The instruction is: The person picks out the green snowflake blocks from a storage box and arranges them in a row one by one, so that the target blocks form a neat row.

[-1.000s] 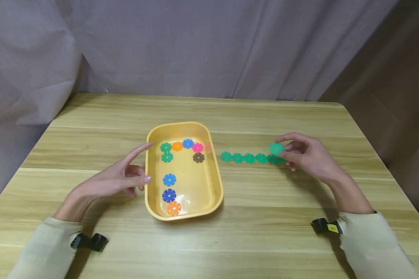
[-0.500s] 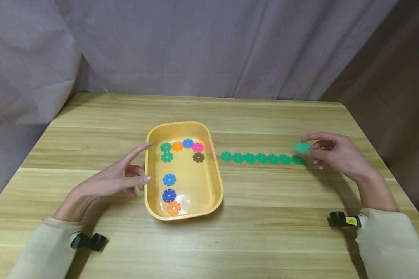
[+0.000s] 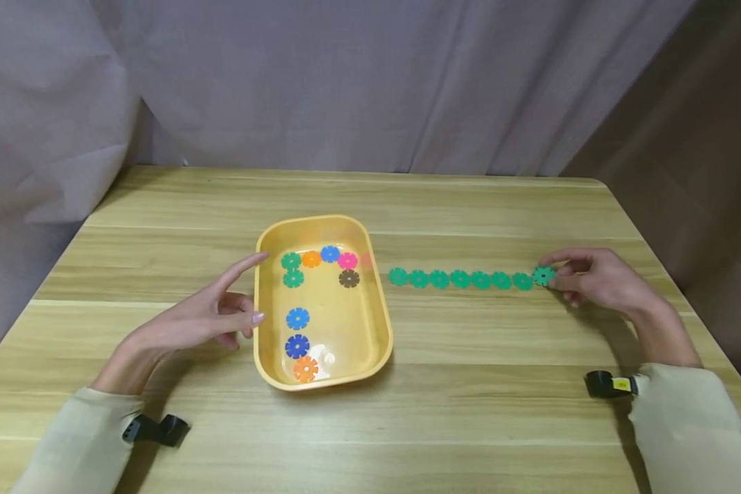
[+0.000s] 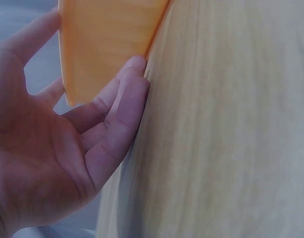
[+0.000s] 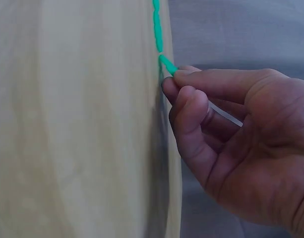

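Note:
My right hand (image 3: 599, 280) pinches a green snowflake disc (image 3: 543, 276) between thumb and fingertips, at the right end of a straight row of green snowflake discs (image 3: 460, 278) on the table. In the right wrist view this pinched disc (image 5: 167, 64) is tilted, its lower edge close to the end of the row; whether they touch I cannot tell. At the left, my left hand (image 3: 200, 314) touches the side of a yellow tray (image 3: 339, 329) with an extended index finger and thumb, the other fingers bent beneath. The left wrist view shows the fingers against the tray's wall (image 4: 107, 44).
Inside the tray lie several loose discs: green, orange (image 3: 305, 369), light blue (image 3: 298, 318), dark blue (image 3: 297, 346), pink (image 3: 348, 261) and brown (image 3: 348, 278). A grey curtain (image 3: 346, 89) hangs behind the wooden table (image 3: 469, 412).
My right hand has moved right along the green row with the pinched disc, then lowered it to the row's end. The left hand has stayed at the tray.

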`<state>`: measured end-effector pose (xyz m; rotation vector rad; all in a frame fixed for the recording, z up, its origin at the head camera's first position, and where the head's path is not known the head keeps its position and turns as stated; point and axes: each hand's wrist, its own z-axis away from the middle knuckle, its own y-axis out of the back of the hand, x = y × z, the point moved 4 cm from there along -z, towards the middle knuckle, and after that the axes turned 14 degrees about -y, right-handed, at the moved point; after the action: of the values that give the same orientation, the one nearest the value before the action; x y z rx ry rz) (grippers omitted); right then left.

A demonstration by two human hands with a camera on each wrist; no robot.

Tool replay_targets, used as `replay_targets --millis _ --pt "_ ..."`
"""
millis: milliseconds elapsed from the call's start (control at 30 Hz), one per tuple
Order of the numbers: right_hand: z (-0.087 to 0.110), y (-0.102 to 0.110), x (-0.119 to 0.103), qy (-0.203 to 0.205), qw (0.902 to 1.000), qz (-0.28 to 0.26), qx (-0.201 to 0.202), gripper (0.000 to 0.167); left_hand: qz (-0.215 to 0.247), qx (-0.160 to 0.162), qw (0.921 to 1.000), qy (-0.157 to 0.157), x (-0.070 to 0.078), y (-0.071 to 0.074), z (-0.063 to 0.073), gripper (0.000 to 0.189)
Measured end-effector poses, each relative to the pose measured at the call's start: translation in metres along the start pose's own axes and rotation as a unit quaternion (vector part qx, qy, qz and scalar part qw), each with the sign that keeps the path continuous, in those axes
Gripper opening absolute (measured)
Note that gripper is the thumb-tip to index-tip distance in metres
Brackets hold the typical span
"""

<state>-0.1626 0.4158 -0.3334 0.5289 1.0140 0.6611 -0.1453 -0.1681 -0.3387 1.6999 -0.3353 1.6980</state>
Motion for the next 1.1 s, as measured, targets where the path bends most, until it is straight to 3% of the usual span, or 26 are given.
replay_targets --millis 400,500,600,733,833,967,1100 --pt "-0.006 -0.002 0.007 -0.020 0.9993 0.012 -0.028 0.045 0.006 0.005 1.0000 0.002 -0.002 0.000 0.003 0.095" --pt "-0.005 0.002 0.005 -0.011 0.9998 0.010 -0.017 0.044 0.008 0.005 1.0000 0.000 -0.002 0.000 0.004 0.096" --pt "0.004 0.010 -0.004 0.010 0.9997 0.010 0.022 0.044 0.008 0.004 1.0000 0.000 -0.002 0.000 0.004 0.096" --pt "0.024 0.019 -0.032 0.043 0.9943 0.032 0.092 0.039 0.002 0.001 1.0000 0.002 -0.001 0.000 0.002 0.095" --pt "0.038 0.016 -0.065 0.067 0.9894 0.055 0.117 0.035 -0.002 0.001 1.0000 0.005 -0.001 0.001 0.001 0.095" --pt "0.048 -0.003 -0.117 0.106 0.9868 0.063 0.104 0.030 -0.002 0.002 1.0000 0.008 -0.002 0.002 0.000 0.095" --pt "0.049 -0.035 -0.162 0.148 0.9857 0.053 0.060 0.024 -0.004 0.002 1.0000 0.008 -0.002 0.001 -0.001 0.094"
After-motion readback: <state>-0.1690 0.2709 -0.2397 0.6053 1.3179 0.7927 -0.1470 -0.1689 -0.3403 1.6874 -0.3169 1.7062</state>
